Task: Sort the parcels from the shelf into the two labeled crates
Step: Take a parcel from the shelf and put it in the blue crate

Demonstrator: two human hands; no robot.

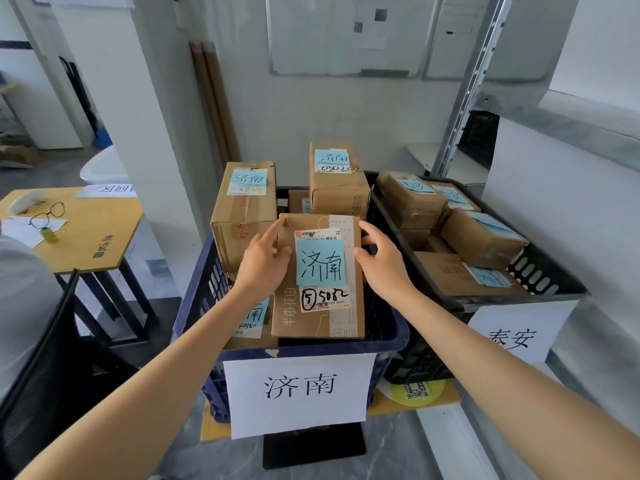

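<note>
Head view, starting nearest us: the front sign (299,393) on the blue crate (194,296) reads 济南. Just above it the flat parcel (311,323) lies face up across the crate's near half, and its blue note carries the same two characters, so we judge that it is in the correct crate. It rests on other cartons there, one of them showing beneath its left edge with the same kind of note.

Our left hand (265,263) clasps the parcel's upper left edge, with fingers laid over the corner and the thumb on the face. Our right hand (382,263) sits at the upper right edge with bent fingers. We cannot tell whether it grasps the parcel or only touches it. We take this step to be the setting-down, nearly finished, with the letting-go not yet done.

Further back in the same crate, the tall box (242,216) and the rear box (337,188) stand higher than the rim. Both are marked 济南, and a smaller carton shows between them.

To the right, touching the blue crate's side, the black crate (540,271) bears a white sign (516,337) reading 泰安. It holds several brown cartons with blue notes, whose writing is too small for us to read.

Both crates look well filled, so we judge the sorting far along. Only a corner of the shelf (450,161) shows behind them, so we cannot say what is left.
</note>
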